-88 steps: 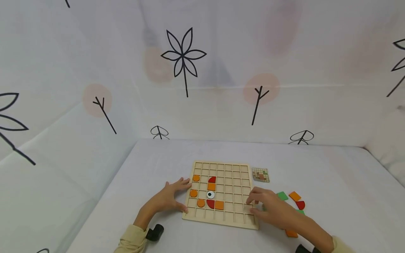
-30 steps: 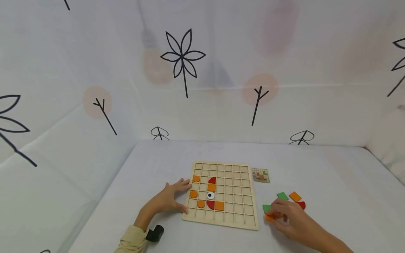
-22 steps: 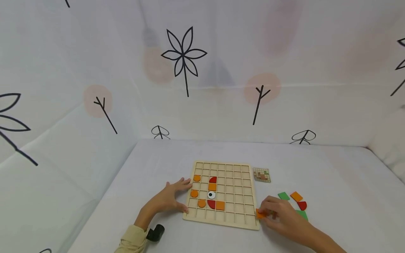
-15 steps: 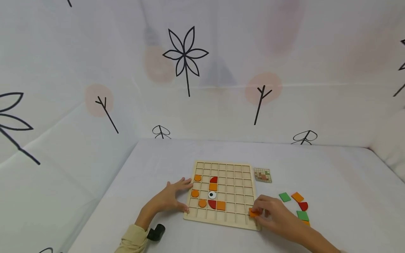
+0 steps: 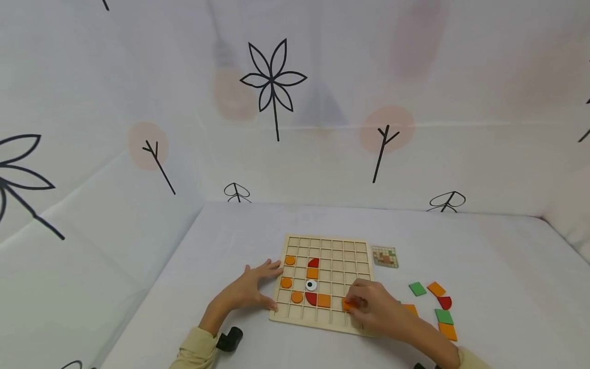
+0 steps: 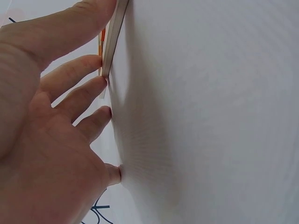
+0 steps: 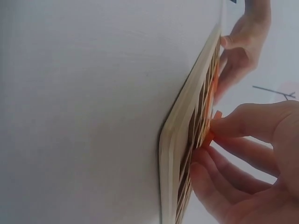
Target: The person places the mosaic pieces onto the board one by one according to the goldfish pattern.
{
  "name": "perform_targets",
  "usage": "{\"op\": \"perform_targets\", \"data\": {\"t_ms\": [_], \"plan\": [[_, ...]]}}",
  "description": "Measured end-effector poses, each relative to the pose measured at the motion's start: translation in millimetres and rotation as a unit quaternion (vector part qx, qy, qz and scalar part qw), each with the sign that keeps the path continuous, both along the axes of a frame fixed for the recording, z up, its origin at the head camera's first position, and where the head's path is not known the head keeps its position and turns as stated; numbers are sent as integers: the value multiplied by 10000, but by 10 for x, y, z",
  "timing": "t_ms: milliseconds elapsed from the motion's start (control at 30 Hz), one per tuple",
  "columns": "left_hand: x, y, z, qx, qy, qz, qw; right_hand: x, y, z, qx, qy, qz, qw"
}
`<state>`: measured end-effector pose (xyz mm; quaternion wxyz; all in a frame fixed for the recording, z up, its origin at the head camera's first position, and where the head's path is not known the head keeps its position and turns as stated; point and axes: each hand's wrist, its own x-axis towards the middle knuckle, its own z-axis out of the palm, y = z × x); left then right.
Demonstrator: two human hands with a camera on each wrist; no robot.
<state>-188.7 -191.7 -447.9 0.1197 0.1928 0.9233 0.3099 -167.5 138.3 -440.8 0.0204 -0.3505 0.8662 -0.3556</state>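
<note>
A wooden grid board (image 5: 327, 264) lies on the white cloth, with orange discs (image 5: 286, 282), red quarter-round tiles (image 5: 313, 263), orange square tiles (image 5: 324, 301) and a white eye disc (image 5: 311, 285) in some cells. Along its left edge my left hand (image 5: 249, 289) rests with spread fingers, thumb near the front corner. My right hand (image 5: 375, 305) pinches an orange square tile (image 5: 348, 305) over the board's right part, right of the row's orange square. In the right wrist view that orange tile (image 7: 209, 138) tilts at the grid, between thumb and fingers.
Right of the board lie loose tiles: green squares (image 5: 417, 289), orange squares (image 5: 447, 331) and a red quarter-round tile (image 5: 444, 303). A small pattern card (image 5: 385, 257) lies by the board's far right corner. Printed white cloth (image 5: 322, 169) hangs behind.
My right hand went from the board's right edge to the loose tiles, took an orange square tile and carried it left over the board. My left hand stayed at the left edge.
</note>
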Motion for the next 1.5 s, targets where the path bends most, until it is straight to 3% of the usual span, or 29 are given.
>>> {"op": "perform_targets", "data": {"t_ms": [367,700,900,1067,1367,1500], "plan": [[2,34,2,-15,36,-38,10000,-20,-206,-45,261,-7,-75,9996],[6,67,1,14,23,-54,10000,16,-158,-27,536,148,-139,9984],[5,59,-5,-27,30,-82,10000,52,6,25,495,379,-19,9981],[10,38,5,2,65,-97,9999,83,232,78,447,271,80,9986],[6,15,-5,-54,90,-64,9999,165,656,132,523,658,-229,9962],[7,16,-13,-56,104,-46,9999,229,833,167,691,575,-403,9951]]}}
